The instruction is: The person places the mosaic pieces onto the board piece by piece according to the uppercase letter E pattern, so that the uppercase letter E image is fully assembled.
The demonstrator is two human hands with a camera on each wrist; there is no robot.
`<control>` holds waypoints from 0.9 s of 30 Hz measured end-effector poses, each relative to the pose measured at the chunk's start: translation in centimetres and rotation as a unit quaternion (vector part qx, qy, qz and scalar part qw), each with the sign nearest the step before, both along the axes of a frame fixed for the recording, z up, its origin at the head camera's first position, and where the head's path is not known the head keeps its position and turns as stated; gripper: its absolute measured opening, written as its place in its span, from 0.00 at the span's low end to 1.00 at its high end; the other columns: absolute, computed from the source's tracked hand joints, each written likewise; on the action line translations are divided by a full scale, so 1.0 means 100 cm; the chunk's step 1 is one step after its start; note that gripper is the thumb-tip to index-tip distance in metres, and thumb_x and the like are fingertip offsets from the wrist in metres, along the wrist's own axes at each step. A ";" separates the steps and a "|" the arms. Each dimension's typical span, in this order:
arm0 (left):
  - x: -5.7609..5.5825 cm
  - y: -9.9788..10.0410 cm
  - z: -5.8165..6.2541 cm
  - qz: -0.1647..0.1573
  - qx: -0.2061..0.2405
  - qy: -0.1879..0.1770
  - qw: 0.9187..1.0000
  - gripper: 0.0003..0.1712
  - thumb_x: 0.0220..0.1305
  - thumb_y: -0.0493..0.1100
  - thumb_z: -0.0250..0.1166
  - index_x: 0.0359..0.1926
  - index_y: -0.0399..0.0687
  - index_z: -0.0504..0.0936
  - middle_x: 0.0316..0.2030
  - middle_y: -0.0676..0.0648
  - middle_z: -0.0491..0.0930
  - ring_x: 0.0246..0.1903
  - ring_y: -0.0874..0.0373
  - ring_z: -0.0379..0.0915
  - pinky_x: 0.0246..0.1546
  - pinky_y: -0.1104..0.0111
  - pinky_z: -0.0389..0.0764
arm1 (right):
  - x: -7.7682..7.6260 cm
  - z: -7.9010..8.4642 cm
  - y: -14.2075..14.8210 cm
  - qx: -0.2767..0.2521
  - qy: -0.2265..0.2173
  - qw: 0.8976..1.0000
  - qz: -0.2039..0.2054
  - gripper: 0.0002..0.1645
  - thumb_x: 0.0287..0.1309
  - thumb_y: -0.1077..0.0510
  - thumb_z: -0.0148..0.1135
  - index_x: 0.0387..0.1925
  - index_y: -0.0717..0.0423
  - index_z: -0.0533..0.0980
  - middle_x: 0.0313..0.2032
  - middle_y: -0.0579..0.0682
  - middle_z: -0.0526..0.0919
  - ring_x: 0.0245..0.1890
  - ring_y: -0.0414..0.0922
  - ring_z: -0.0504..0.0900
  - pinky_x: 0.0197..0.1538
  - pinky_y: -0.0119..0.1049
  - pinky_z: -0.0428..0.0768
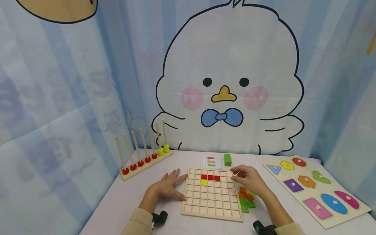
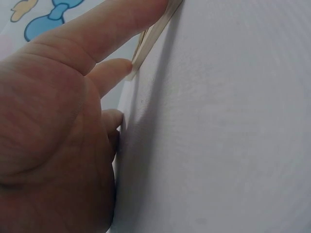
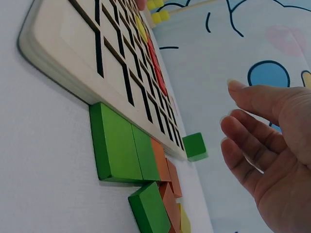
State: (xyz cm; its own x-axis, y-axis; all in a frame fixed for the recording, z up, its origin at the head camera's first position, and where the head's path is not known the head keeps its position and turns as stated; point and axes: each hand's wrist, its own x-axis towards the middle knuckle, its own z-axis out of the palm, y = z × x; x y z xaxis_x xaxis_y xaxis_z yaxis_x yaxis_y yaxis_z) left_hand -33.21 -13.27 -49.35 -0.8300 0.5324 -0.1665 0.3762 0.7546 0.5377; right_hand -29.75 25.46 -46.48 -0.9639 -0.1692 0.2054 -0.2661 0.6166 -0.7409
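Note:
A wooden grid board (image 1: 212, 216) lies flat on the table. Three red tiles (image 1: 210, 177) sit side by side in an upper row, with one yellow tile (image 1: 204, 182) under the leftmost. My left hand (image 1: 162, 189) has its fingers spread, and thumb and index finger touch the board's left edge. Over the board's upper right corner hovers my right hand (image 1: 249, 180); the right wrist view shows its fingers loosely bent with nothing between them. Beside the board's right edge lie loose green tiles (image 3: 116, 145), orange tiles (image 1: 242, 190) and a partly hidden yellow tile (image 3: 184, 218).
Behind the board are a printed card (image 1: 212, 162) with coloured squares and a green block (image 1: 227, 160). A peg stand (image 1: 147, 167) with red and yellow beads stands at back left. On the right lies a shape puzzle board (image 1: 320, 187). A patterned curtain (image 1: 226, 52) hangs behind.

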 end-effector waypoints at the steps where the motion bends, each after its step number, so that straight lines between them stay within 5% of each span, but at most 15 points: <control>1: 0.000 0.000 0.000 0.000 0.000 0.002 1.000 0.59 0.52 0.67 0.77 0.81 0.65 0.61 0.84 0.37 0.43 0.83 0.39 0.35 0.81 0.41 0.36 | 0.000 0.000 0.001 0.003 0.000 1.000 -0.001 0.20 0.63 0.58 0.73 0.55 0.58 0.84 0.43 0.49 0.87 0.39 0.45 0.79 0.39 0.28 0.81; 14: 0.000 0.001 0.000 0.006 0.001 -0.002 1.000 0.59 0.52 0.67 0.77 0.81 0.65 0.60 0.84 0.38 0.43 0.84 0.41 0.34 0.82 0.42 0.35 | 0.003 0.000 0.023 0.056 -0.039 0.998 -0.007 0.17 0.62 0.57 0.73 0.52 0.55 0.85 0.45 0.51 0.86 0.40 0.46 0.77 0.38 0.31 0.78; 27: -0.001 0.001 -0.002 0.003 -0.001 0.004 1.000 0.59 0.52 0.67 0.77 0.81 0.64 0.61 0.84 0.38 0.43 0.84 0.40 0.35 0.82 0.41 0.36 | 0.005 -0.005 0.041 0.077 -0.101 0.991 0.043 0.12 0.61 0.59 0.72 0.47 0.55 0.87 0.40 0.47 0.85 0.36 0.46 0.73 0.34 0.32 0.73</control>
State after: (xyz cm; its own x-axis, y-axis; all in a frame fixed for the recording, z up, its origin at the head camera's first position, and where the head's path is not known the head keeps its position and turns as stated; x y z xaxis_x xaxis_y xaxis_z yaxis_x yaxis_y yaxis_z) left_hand -33.27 -13.15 -49.52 -0.8347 0.5270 -0.1601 0.3760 0.7577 0.5334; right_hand -29.25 29.55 -46.96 -0.9635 -0.2665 -0.0250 -0.1781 0.7082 -0.6832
